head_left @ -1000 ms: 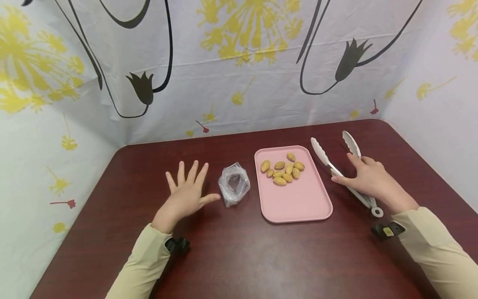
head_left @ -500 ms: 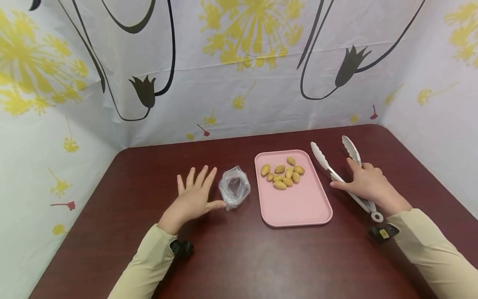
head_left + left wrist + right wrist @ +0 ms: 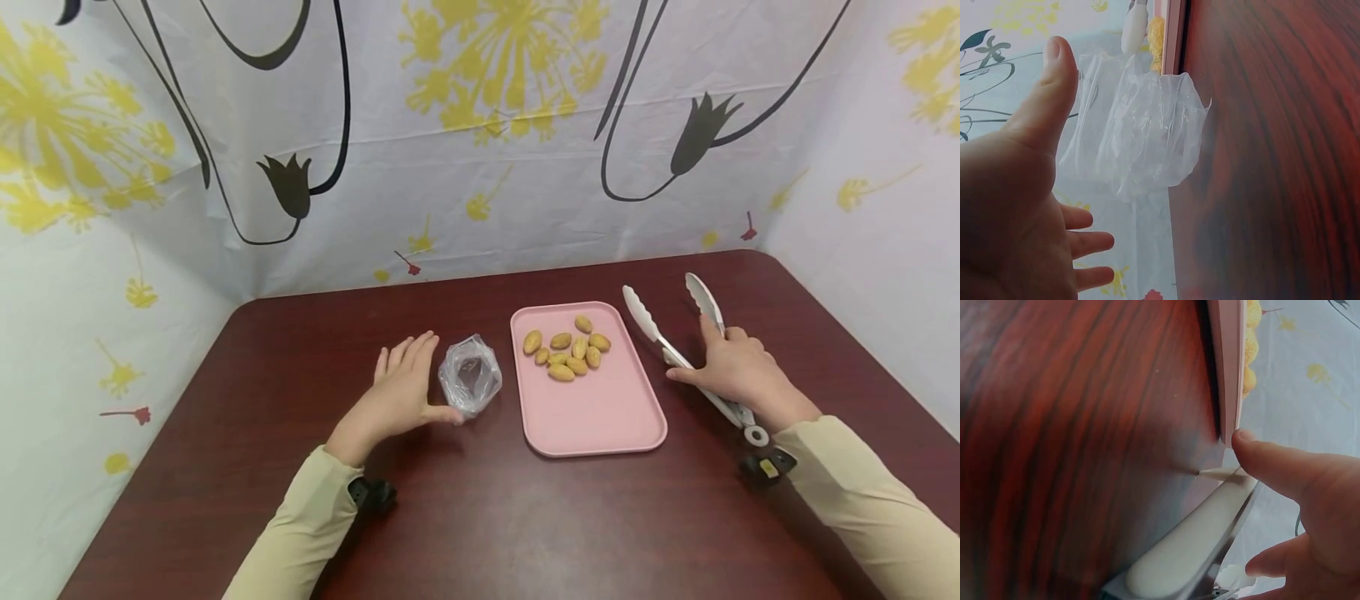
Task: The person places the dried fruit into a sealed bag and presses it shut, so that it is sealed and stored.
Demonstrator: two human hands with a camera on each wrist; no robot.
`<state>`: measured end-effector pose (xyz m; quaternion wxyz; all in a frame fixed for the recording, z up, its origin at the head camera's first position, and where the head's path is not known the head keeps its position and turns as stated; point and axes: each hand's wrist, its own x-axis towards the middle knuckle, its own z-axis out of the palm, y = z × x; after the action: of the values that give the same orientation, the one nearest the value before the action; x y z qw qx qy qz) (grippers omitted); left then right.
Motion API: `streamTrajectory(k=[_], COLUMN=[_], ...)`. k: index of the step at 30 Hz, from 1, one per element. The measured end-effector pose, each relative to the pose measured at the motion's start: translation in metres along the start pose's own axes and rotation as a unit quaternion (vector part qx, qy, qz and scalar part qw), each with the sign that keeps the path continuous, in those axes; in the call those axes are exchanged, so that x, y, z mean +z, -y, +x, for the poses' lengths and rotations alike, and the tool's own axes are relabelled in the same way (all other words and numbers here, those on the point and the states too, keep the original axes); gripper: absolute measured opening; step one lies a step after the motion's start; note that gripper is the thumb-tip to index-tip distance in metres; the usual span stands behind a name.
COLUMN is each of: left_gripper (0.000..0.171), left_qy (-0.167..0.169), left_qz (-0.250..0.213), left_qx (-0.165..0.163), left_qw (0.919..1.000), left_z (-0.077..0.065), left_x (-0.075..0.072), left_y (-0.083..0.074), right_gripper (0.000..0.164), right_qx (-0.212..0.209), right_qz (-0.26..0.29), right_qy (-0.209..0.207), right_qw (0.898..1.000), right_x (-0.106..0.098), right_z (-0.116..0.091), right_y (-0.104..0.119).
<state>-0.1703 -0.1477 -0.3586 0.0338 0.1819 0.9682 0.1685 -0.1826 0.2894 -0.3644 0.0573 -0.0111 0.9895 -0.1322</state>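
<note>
In the head view my left hand (image 3: 397,398) is beside a clear plastic bag (image 3: 470,377) whose mouth gapes upward. Its thumb stretches along the bag's near edge, and its fingers lie close together on the left. The left wrist view shows the bag (image 3: 1141,125) upright beyond the spread thumb; contact is hard to tell. Over a pair of white-tipped tongs (image 3: 708,385) is my right hand (image 3: 746,375), thumb and fingers spread. From the right wrist view, the thumb and fingers of that hand (image 3: 1316,506) stand apart around the tongs' white handle (image 3: 1191,540), not curled on it.
Between the bag and the tongs lies a pink tray (image 3: 592,421) with several yellow-brown oval pieces (image 3: 576,365), nuts or small fruits, in its far half. Everything stands on a dark red wooden table (image 3: 525,525). A patterned cloth (image 3: 450,167) hangs behind it.
My left hand has moved right to the bag, and its spread fingers have drawn together. The right hand has barely shifted over the tongs. The bag, tray and tongs stay in place.
</note>
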Motion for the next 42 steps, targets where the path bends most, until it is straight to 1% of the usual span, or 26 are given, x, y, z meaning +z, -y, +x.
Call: streamTrajectory(k=[6,9,17,20,23,25,28,31,33,35,39,42], left_gripper=[0.122,0.124,0.13,0.131,0.131,0.13,0.129,0.127,0.124,0.121,0.116,0.115], left_qy=[-0.017,-0.024,-0.029,-0.026,-0.022,-0.018,-0.016,-0.017,-0.019,-0.02,-0.022,-0.026], left_qz=[-0.011,-0.016,-0.036,-0.035,-0.037,-0.04,-0.043,-0.053,-0.057,-0.063,-0.064,-0.065], left_qx=[0.028,0.05,0.096,0.106,0.105,0.1,0.096,0.092,0.09,0.086,0.081,0.076], left_qw=[0.9994,0.9983,0.9943,0.9934,0.9935,0.9941,0.9943,0.9942,0.9941,0.9941,0.9944,0.9946], left_z=[0.005,0.008,0.016,0.018,0.019,0.019,0.018,0.018,0.019,0.019,0.02,0.019], left_x=[0.003,0.004,0.006,0.007,0.007,0.007,0.008,0.009,0.01,0.011,0.013,0.014], left_y=[-0.001,0.0,0.002,0.001,-0.001,-0.002,-0.003,-0.005,-0.005,-0.006,-0.006,-0.007], right_gripper=[0.111,0.113,0.117,0.118,0.122,0.126,0.134,0.138,0.135,0.128,0.113,0.108], right_qx=[-0.004,-0.006,-0.008,-0.016,-0.021,-0.021,-0.008,0.011,0.02,0.026,0.032,0.03], right_qz=[0.0,0.006,0.021,0.025,0.033,0.036,0.039,0.043,0.047,0.051,0.055,0.052], right_qy=[0.005,0.008,0.028,0.036,0.036,0.027,0.011,-0.005,-0.015,-0.023,-0.025,-0.021], right_qw=[1.0,1.0,0.999,0.999,0.999,0.999,0.999,0.999,0.999,0.998,0.998,0.998], right_x=[-0.002,-0.002,-0.004,-0.005,-0.005,-0.004,-0.003,-0.001,0.0,0.001,0.001,0.001], right_z=[0.001,0.001,0.004,0.005,0.006,0.007,0.007,0.008,0.008,0.008,0.007,0.007], right_y=[-0.001,-0.002,-0.005,-0.007,-0.008,-0.009,-0.009,-0.009,-0.009,-0.009,-0.008,-0.008])
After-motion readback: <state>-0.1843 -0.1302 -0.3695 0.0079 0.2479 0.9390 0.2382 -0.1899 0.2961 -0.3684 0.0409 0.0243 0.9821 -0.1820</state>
